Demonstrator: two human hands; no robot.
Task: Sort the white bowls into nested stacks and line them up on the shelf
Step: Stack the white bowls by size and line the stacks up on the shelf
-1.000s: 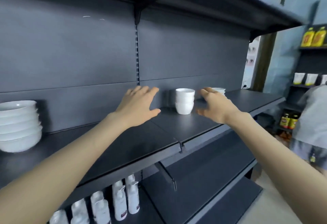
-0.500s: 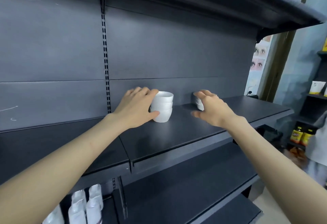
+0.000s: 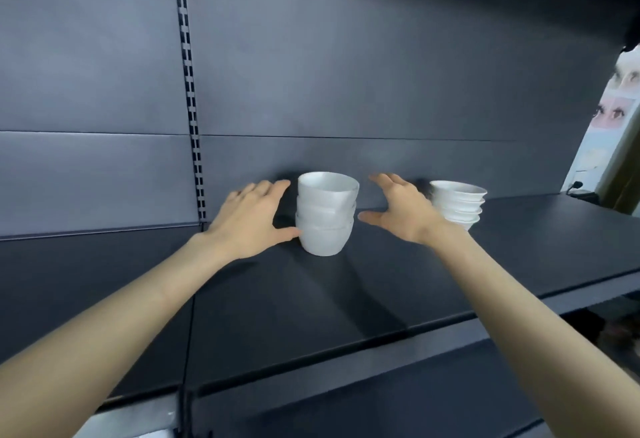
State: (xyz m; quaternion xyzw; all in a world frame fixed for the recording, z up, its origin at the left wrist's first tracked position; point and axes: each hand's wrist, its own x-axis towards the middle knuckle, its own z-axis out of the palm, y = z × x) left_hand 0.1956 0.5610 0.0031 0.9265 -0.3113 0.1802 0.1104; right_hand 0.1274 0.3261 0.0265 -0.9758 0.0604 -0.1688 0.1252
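Your left hand point(image 3: 249, 219) and right hand point(image 3: 403, 210), both wide, are flanking the bowl stack point(image 3: 325, 216) at 9 and 3 o'clock; squeeze evenly, then align.

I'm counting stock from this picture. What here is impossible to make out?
1. Head view: the right hand hides the left side of the stack of shallow white ceramic bowls, so its count is unsure.
2. Head view: the stack of deep white ceramic bowls hides its far side; whether fingers of the left hand touch there is unclear.
3. Head view: the frame's right edge cuts off the printed paper poster.
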